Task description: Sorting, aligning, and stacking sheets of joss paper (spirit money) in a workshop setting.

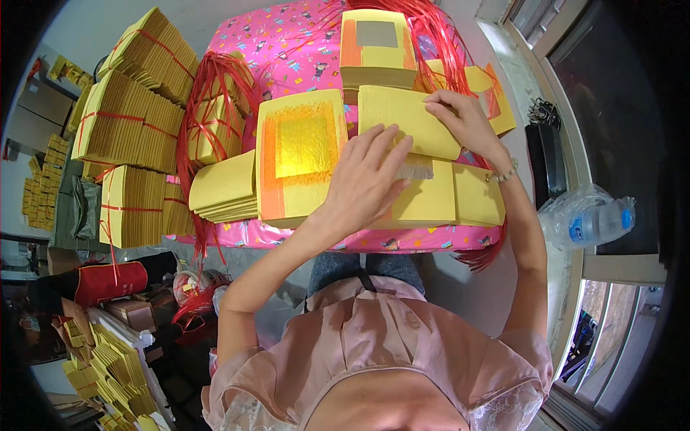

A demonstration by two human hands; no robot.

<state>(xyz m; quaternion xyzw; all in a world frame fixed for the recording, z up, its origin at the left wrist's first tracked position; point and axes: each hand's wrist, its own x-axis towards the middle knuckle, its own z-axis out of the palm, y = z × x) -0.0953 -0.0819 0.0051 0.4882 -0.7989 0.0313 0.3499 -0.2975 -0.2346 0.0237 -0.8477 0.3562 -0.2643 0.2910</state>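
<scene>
A folded bundle of yellow paper point(402, 115), with fine ridges along its left part, lies at the middle right of the table. My left hand point(366, 172) is open, its fingers stretched out over the bundle's lower left corner. My right hand point(471, 126) has bent fingers closed at the bundle's upper right edge, its thumb partly hidden. Below it lies yellow paper with a silver foil patch point(417, 171), partly covered by my left hand. Just left stands a stack of yellow paper topped by a gold foil square point(302, 147) with orange edges.
Behind stands another yellow stack with a silver square point(376, 34). Red plastic strips point(208, 93) hang at the left and lie at the back. Tied yellow bundles point(129, 122) are piled far left. A plastic bag with a bottle point(596, 221) is at the right. Pink patterned covering point(302, 68) lines the table.
</scene>
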